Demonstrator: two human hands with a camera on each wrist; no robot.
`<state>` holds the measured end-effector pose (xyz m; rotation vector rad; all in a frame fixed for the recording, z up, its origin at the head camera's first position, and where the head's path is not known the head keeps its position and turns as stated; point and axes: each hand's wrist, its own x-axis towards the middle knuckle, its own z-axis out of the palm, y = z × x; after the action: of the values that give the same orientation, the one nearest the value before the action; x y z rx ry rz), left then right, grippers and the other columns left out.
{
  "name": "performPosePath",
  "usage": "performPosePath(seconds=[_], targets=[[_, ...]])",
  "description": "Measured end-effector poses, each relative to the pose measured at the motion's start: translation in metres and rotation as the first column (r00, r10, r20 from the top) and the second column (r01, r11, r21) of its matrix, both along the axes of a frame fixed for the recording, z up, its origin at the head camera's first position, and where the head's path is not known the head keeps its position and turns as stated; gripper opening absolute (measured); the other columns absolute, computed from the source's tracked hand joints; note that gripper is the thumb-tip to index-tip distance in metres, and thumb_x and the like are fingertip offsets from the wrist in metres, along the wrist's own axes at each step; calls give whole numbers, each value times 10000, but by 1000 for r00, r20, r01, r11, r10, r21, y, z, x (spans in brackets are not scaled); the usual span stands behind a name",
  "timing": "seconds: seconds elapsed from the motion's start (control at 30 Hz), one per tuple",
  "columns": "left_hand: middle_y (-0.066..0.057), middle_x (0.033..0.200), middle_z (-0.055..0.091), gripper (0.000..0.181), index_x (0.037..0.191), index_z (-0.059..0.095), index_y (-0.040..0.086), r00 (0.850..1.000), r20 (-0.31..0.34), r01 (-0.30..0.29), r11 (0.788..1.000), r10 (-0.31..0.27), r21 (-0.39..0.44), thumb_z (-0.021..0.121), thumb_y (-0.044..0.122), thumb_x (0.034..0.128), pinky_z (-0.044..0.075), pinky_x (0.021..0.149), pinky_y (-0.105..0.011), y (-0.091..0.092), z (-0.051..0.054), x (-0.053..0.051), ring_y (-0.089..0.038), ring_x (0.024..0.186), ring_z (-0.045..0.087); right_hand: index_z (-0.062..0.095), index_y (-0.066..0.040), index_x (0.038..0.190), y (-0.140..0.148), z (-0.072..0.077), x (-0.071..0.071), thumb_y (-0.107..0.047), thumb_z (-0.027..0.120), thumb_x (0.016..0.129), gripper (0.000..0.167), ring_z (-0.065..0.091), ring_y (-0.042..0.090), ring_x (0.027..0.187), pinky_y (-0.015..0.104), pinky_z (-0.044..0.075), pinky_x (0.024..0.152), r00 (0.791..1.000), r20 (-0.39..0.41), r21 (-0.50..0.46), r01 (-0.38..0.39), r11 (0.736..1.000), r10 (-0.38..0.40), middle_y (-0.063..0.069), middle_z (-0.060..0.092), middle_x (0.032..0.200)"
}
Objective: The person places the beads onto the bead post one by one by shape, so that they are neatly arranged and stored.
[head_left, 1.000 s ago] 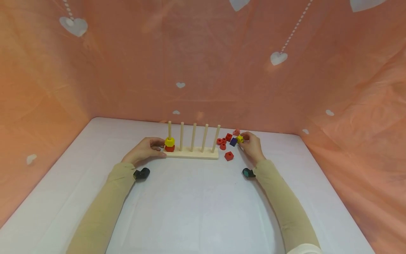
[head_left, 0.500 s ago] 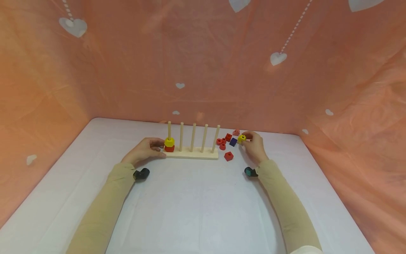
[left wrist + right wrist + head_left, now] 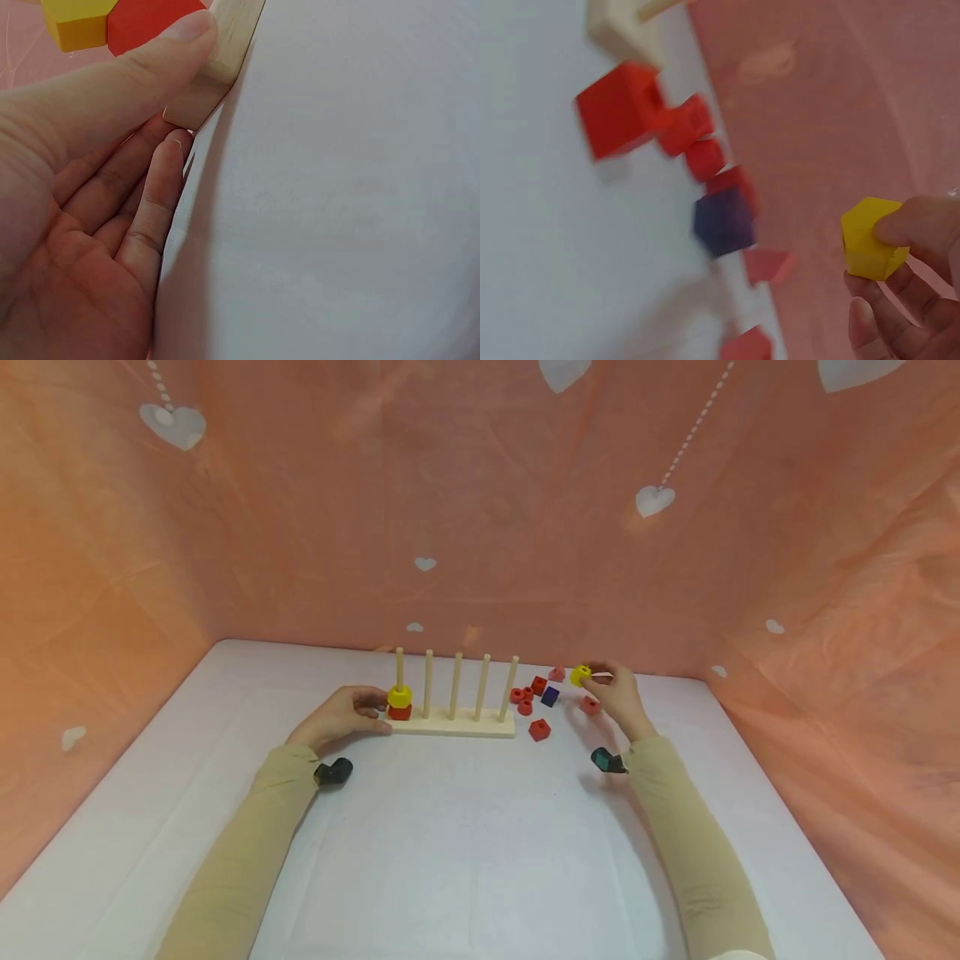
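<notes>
My left hand (image 3: 345, 717) grips the left end of the wooden peg base (image 3: 457, 725); in the left wrist view its thumb lies on the base's end (image 3: 225, 52). On the leftmost peg a yellow bead (image 3: 400, 697) sits above a red one (image 3: 400, 712); the other pegs are bare. My right hand (image 3: 617, 695) pinches a yellow bead (image 3: 581, 676) between thumb and fingers, raised above the table at the right. The right wrist view shows this yellow bead (image 3: 870, 240) with its faceted sides, thumb across it.
Right of the base lie several red beads (image 3: 539, 730), a dark blue block (image 3: 551, 697) and a pink-red piece (image 3: 557, 674). Another red bead (image 3: 591, 705) lies just below my right hand. An orange curtain (image 3: 480, 527) stands behind the white table (image 3: 480, 843).
My right hand has moved right and up with the yellow bead, away from the dark blue block, and a red bead shows beneath it. My left hand has stayed on the base.
</notes>
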<state>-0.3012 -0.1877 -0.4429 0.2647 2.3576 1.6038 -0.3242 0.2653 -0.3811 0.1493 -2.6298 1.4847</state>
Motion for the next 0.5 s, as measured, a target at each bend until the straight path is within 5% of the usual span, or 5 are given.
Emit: performPosePath(seconds=[0.5], targets=[[-132,1266,556,695,1315,527,44,1000,-18,3,1000,-3,0,850,212,724,439,979,-396,1,0,1,-296,1079,526,580,-62,1274,-32,44,18,-134,645,923,364,549,254,1105,289,488,922,996,-72,-150,-60,987,50,101,556,1240]])
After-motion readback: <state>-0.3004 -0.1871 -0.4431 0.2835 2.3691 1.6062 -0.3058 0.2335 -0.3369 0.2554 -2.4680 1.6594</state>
